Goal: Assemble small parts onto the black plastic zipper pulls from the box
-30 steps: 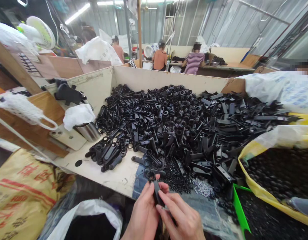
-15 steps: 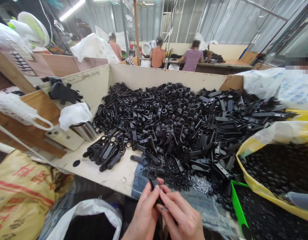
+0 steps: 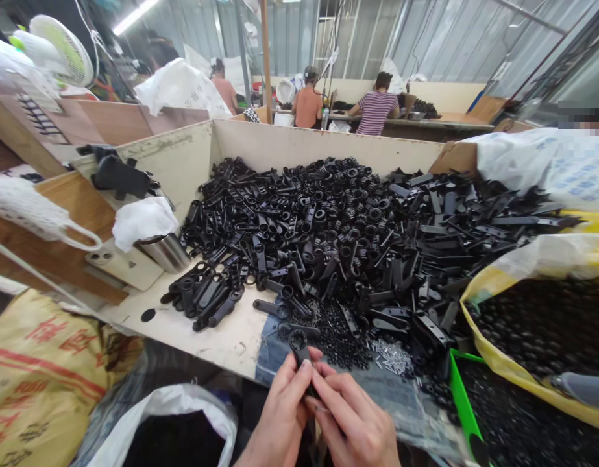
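black part (image 3: pixel 300 353) — in both hands (image 3: pixel 283 407) (image 3: pixel 356 410)

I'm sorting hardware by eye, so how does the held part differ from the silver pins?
The part is black, while the pins are silvery.
The part is far larger than any single pin and has a ring-shaped end; no pin shows one.
The left hand grips the part; the pins lie loose in a heap.
Both are elongated.

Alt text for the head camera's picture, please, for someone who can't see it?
A person's left hand holds a dark, ring-ended part, the right hand at its lower end, before a heap of black pieces. Small silvery pieces lie nearby; people are beyond.
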Motion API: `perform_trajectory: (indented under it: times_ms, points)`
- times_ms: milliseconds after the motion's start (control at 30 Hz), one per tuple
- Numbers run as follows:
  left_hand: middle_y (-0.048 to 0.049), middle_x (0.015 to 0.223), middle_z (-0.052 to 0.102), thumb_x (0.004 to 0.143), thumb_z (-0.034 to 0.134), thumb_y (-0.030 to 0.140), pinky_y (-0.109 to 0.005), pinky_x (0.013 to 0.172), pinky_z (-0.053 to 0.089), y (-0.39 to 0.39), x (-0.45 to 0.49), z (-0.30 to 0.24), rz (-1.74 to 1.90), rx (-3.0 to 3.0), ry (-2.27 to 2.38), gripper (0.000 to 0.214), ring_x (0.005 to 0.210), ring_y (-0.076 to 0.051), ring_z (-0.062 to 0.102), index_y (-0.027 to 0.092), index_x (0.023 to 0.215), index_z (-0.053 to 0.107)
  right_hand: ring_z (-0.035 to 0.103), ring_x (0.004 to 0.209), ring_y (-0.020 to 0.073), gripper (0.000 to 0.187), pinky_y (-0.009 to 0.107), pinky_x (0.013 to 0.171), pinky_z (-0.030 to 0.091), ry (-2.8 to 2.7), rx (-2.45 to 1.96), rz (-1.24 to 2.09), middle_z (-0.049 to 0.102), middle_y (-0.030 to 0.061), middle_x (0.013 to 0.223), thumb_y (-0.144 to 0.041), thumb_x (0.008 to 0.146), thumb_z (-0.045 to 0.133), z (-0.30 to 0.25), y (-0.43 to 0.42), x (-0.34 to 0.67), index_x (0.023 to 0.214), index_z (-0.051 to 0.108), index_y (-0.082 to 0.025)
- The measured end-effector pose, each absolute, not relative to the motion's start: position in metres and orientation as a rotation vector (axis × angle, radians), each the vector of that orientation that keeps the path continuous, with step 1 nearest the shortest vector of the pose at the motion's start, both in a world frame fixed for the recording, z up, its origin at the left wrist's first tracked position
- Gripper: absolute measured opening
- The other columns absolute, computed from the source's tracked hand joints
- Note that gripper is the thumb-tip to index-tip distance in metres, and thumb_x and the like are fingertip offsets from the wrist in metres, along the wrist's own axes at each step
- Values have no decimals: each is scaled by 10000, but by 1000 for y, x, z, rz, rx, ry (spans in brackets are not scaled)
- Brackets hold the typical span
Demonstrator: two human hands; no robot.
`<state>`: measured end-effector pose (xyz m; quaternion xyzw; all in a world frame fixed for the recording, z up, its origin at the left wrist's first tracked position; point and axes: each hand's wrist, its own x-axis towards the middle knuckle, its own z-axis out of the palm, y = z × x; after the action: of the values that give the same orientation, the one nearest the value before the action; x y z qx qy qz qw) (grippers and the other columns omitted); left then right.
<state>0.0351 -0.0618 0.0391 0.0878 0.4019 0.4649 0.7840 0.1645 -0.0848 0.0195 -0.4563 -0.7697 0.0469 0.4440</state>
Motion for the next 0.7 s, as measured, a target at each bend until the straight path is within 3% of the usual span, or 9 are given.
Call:
perform_trajectory:
  times_ms: [133,200,300,367,433,533,633,700]
  points:
    - [-67,912,755,777,814,452,-298,810,545,-65,28,29,952,290,937,443,908,-213,703,187,1112,696,761,842,192,285,199,673,609,-1886,-1221,407,746,82,944,-247,971,600,28,-85,168,1215,740,-203]
    - [-45,849,729,838,742,497,-258,652,538,-68,22,23,886,406,968,544,771,-181,686,198,1274,618,704,673,155,255,192,558,561,-1770,-1327,652,708,46,847,-333,957,624,35,-82,175,1137,768,-222]
    - [25,657,641,888,640,587,-184,414,372,-73,13,19,747,664,1001,781,482,-106,530,219,1521,367,588,563,129,249,203,516,478,-1516,-1519,984,646,-7,699,-393,914,670,42,-74,184,1057,752,-206]
    - [43,619,624,936,553,599,-174,384,301,-78,8,20,653,844,997,855,406,-77,433,253,1607,151,554,505,122,321,208,498,440,-1378,-1477,1350,613,-37,596,-456,876,704,42,-69,185,1033,699,-176]
    - [12,682,671,968,507,572,-190,407,332,-83,3,22,598,1011,981,860,417,-80,442,281,1622,32,510,420,102,396,195,447,389,-1233,-1300,1710,577,-64,517,-539,847,714,38,-68,180,965,640,-168]
    - [-13,695,686,977,513,519,-232,507,413,-91,-1,25,646,1192,1040,795,493,-115,512,257,1621,129,481,400,82,425,183,437,362,-1128,-1180,1830,572,-59,505,-584,845,706,30,-72,169,851,585,-176]
    - [38,531,575,970,543,471,-251,540,412,-97,1,26,737,1186,1136,729,469,-132,466,212,1595,273,468,429,87,417,191,447,361,-1165,-1290,1680,542,-59,501,-574,866,689,23,-77,160,775,568,-186]
    - [42,529,577,957,567,447,-259,561,434,-98,3,27,767,1114,1163,730,471,-143,475,214,1592,292,457,469,92,438,199,461,368,-1186,-1355,1561,522,-57,535,-589,848,700,21,-78,160,737,572,-186]
